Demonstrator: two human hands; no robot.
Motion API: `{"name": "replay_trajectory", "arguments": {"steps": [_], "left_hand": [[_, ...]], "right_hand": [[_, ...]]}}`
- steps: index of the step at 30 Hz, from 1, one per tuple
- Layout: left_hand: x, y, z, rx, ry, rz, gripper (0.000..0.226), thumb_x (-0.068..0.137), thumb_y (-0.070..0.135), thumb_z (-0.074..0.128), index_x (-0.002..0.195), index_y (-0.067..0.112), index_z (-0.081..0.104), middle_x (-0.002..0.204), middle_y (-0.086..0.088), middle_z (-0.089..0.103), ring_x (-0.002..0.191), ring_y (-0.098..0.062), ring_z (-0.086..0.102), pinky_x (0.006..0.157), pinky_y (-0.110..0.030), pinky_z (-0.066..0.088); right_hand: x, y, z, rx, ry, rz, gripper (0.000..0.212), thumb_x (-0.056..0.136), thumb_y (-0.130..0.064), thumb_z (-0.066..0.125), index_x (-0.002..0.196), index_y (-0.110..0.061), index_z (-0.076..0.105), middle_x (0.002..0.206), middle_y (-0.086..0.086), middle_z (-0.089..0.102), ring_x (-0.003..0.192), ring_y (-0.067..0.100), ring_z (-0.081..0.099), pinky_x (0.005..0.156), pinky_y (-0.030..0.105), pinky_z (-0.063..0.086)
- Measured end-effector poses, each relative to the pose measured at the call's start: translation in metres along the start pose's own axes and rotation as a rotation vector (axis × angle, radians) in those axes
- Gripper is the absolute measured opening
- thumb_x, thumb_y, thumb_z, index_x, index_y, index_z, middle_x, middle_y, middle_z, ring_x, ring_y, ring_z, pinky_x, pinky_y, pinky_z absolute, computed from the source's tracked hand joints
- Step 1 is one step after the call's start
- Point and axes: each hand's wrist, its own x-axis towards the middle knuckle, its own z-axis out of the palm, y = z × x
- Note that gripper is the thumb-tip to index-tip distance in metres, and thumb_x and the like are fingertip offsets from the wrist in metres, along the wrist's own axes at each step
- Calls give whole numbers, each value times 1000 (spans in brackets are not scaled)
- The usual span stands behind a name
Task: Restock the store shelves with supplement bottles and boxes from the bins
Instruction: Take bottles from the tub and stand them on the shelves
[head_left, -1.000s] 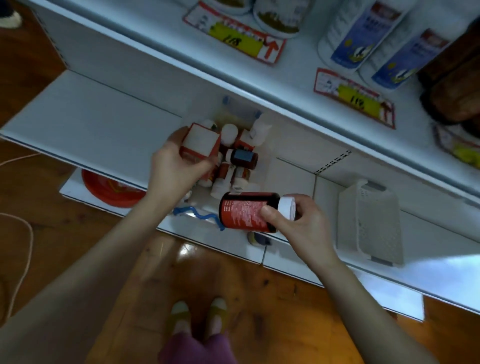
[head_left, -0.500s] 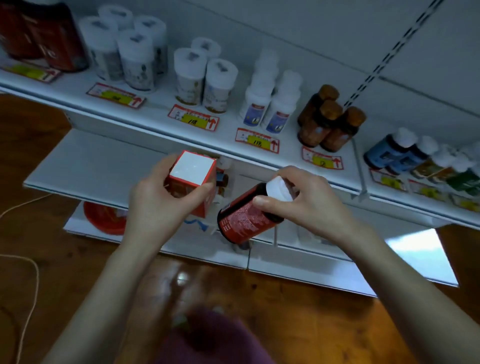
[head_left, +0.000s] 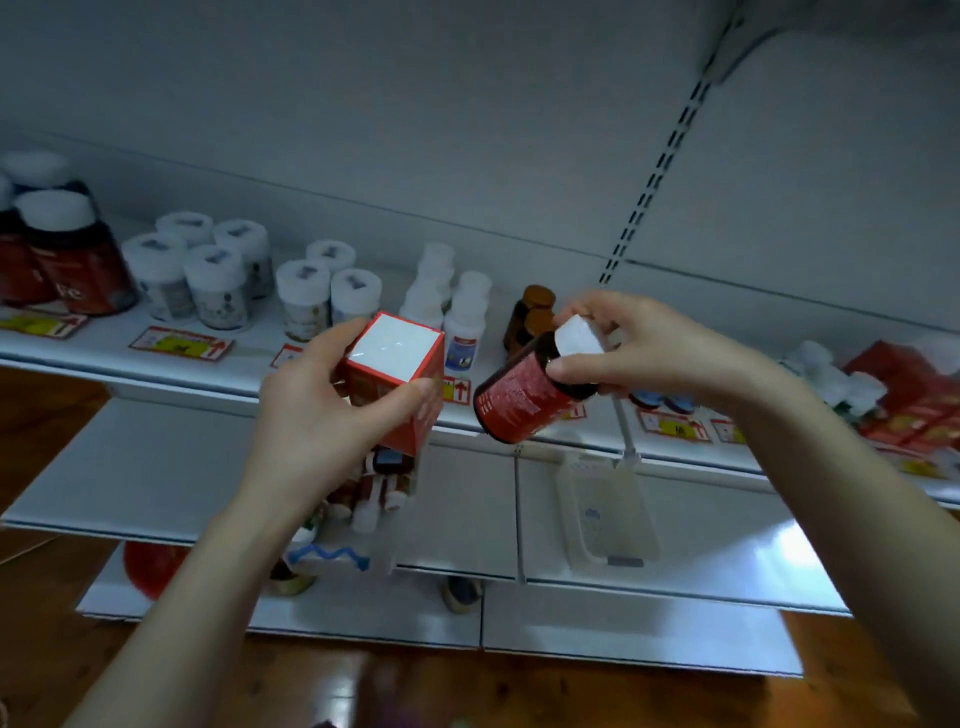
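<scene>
Left grip (head_left: 322, 415) wraps the box (head_left: 395, 353); right grip (head_left: 644, 353) pinches the bottle (head_left: 519, 400) at its cap.
I hold both up before the shelf (head_left: 254, 338), likely to match each with its row.

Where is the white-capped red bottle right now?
Head view, right of centre: the right hand holds the red bottle tilted by its cap, in front of the brown bottles, beside the box in the left hand.
</scene>
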Motion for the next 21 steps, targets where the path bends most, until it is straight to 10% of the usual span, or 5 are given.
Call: {"name": "replay_trajectory", "arguments": {"steps": [17, 21], "left_hand": [[-12, 16, -6, 92, 407, -113, 44, 72, 21, 76, 105, 35, 51, 88, 33, 48, 77, 29, 48, 63, 1, 41], [-23, 8, -40, 166, 526, -161, 50, 71, 25, 76, 116, 31, 54, 89, 35, 45, 78, 28, 47, 61, -2, 40]], "right_hand": [[103, -37, -1, -11, 55, -342, 38, 81, -48, 59, 93, -12, 62, 81, 3, 63, 61, 12, 58, 47, 22, 42], [121, -68, 29, 84, -63, -429, 24, 83, -43, 59, 104, -33, 54, 85, 4, 63, 53, 11, 57, 46, 23, 43]]}}
